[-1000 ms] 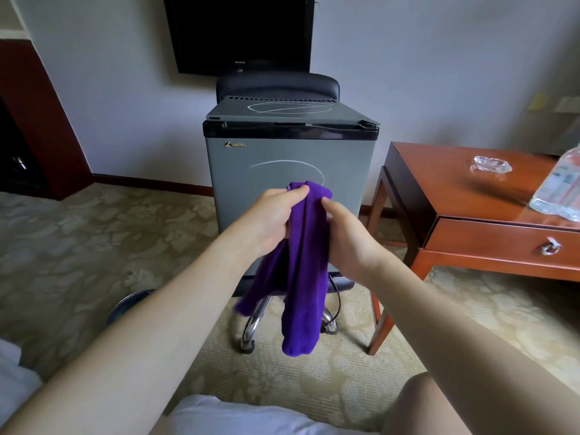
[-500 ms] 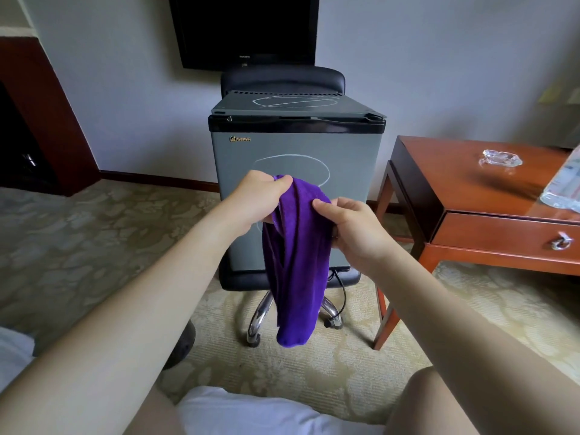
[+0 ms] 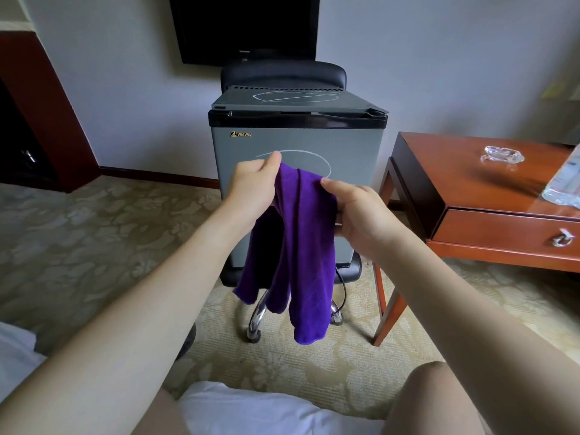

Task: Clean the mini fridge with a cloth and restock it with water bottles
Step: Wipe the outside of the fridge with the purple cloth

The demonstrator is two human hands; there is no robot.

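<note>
A purple cloth [image 3: 301, 246] hangs in loose folds in front of me. My left hand [image 3: 254, 183] grips its top left edge and my right hand [image 3: 357, 211] pinches its top right edge. Behind the cloth stands a grey mini fridge [image 3: 298, 136] with its door shut, set on the seat of a black swivel chair [image 3: 282, 73]. White chalk-like loops mark its door and top. Plastic-wrapped water bottles [image 3: 565, 180] lie at the right edge on the wooden table [image 3: 455, 171].
A glass ashtray [image 3: 502, 157] sits on the table, which has a drawer [image 3: 508, 233] with a metal pull. A dark TV [image 3: 248, 26] hangs on the wall above the fridge. Patterned carpet [image 3: 94, 230] covers the floor. My knees and white clothing fill the bottom.
My hands have drawn apart, spreading the top of the cloth wider. The view has shifted slightly, so the fridge sits more to the centre.
</note>
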